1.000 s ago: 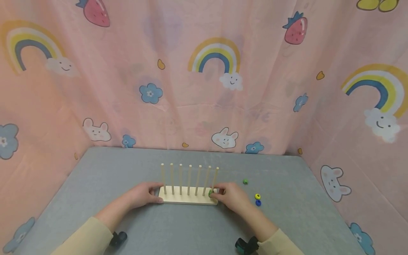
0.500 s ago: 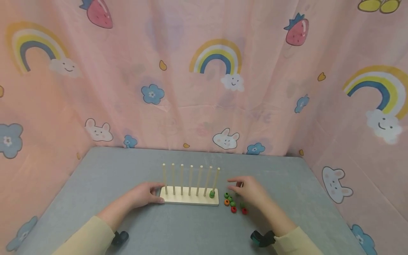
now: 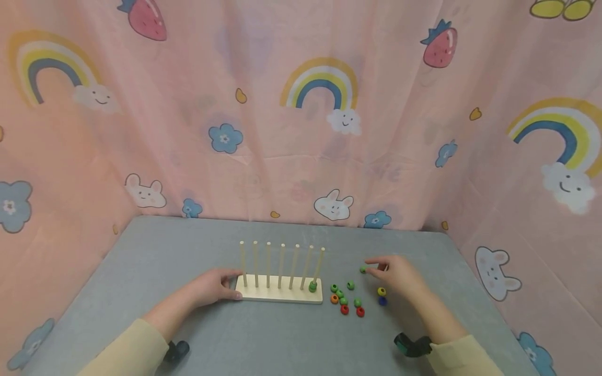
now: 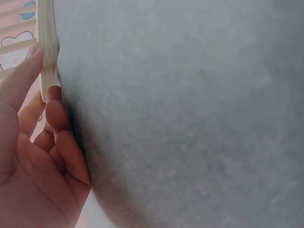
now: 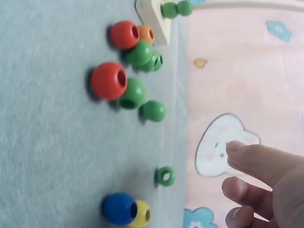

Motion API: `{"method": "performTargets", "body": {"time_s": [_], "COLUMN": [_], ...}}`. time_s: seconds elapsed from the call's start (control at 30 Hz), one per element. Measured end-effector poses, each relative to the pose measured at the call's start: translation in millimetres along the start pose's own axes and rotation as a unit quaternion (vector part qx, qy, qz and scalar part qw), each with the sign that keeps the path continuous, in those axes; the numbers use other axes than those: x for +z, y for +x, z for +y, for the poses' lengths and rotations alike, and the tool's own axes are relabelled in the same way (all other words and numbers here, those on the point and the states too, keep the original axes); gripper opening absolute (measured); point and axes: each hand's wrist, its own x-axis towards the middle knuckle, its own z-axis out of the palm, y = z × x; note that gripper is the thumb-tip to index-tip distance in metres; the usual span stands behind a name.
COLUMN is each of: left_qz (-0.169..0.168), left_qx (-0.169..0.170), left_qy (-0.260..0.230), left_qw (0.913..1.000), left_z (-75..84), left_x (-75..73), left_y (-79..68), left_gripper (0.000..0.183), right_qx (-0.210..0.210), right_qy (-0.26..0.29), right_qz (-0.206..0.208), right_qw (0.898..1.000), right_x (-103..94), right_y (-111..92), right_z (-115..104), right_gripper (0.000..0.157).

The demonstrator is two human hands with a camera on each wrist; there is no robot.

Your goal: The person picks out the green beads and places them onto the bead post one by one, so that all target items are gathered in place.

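Observation:
A pale wooden base (image 3: 278,297) with a row of upright pegs stands mid-table. My left hand (image 3: 214,287) grips its left end, thumb and fingers at opposite sides, as the left wrist view (image 4: 42,156) also shows. Two green beads (image 5: 176,9) sit stacked at the foot of the rightmost peg (image 3: 319,267). Right of the base, my right hand (image 3: 394,275) hovers with thumb and forefinger apart, fingertips close to a lone green bead (image 3: 362,270). In the right wrist view this bead (image 5: 166,176) lies on the table, apart from the fingers.
Between base and right hand lie several green beads (image 3: 350,285), an orange bead (image 3: 334,299) and two red beads (image 3: 345,309). A yellow bead (image 3: 381,292) and a blue bead (image 3: 383,301) lie below the right hand. A pink printed curtain (image 3: 291,156) surrounds the grey table (image 3: 188,240).
My right hand has let go of a green bead at the rightmost peg and moved right to the lone green bead. The left hand keeps its grip on the base.

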Motion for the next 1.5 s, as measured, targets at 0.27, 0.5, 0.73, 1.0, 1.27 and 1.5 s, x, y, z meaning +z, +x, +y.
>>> {"method": "performTargets", "body": {"time_s": [0.27, 0.5, 0.73, 1.0, 1.27, 1.5], "left_qz": [-0.006, -0.007, -0.011, -0.008, -0.007, -0.010], "left_qx": [-0.003, -0.005, -0.013, -0.009, -0.009, -0.014], "left_qy": [-0.001, -0.001, 0.004, 0.001, -0.007, 0.003], "left_qw": [1.0000, 1.0000, 0.9998, 0.9999, 0.9999, 0.9998], "left_z": [-0.9, -0.9, 2.0, 3.7, 3.2, 2.6], "left_x": [-1.1, -0.5, -1.1, -1.5, -2.8, -3.2], "left_y": [-0.3, 0.4, -0.3, -0.4, 0.2, -0.1], "left_gripper": [0.061, 0.061, 0.061, 0.059, 0.060, 0.059], "right_qx": [0.005, -0.038, -0.063, -0.062, -0.065, -0.062], "right_qy": [-0.020, -0.027, -0.044, -0.044, -0.038, -0.030], "right_qz": [-0.020, -0.035, -0.044, -0.057, -0.051, -0.052], "right_qw": [1.000, 0.998, 0.996, 0.995, 0.996, 0.996], "right_x": [3.3, 7.4, 11.1, 13.5, 17.2, 18.9], "right_y": [9, 19, 26, 31, 36, 37], "right_z": [13, 23, 28, 32, 36, 37], "right_gripper": [0.028, 0.026, 0.022, 0.023, 0.022, 0.021]}}
